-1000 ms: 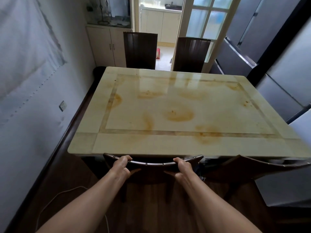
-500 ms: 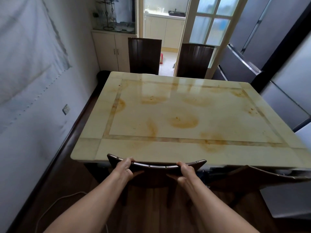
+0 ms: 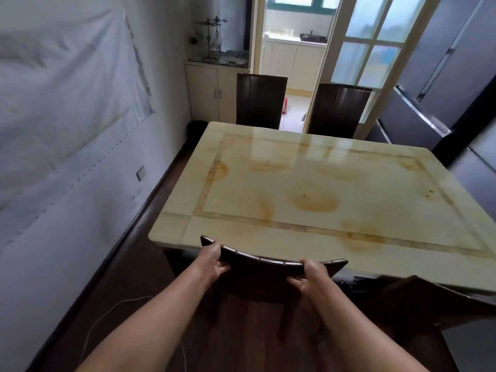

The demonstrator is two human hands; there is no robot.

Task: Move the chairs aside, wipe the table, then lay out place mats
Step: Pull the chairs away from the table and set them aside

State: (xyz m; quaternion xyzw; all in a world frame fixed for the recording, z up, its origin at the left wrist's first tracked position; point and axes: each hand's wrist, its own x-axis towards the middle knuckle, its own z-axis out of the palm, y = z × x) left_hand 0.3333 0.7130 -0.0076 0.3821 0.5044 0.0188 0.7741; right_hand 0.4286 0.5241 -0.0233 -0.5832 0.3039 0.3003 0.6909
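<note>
Chair in the hands: it sits at the near edge of the table, on the left side, with its curved top rail just over the table's rim. It is the first thing to move so the table can be wiped.
Left hand: wrapped tight around the left end of the chair's top rail, thumb in front.
Right hand: clamped on the rail near its right end. The two hands are well apart, which I think keeps the chair steady for pulling.
Table: bare, shiny, cream with orange-brown marks. No cloth or place mats show yet.
Second near chair: dark, at the lower right, tucked by the table, not touched.
Far chairs: two dark backs at the far edge, waiting their turn.
</note>
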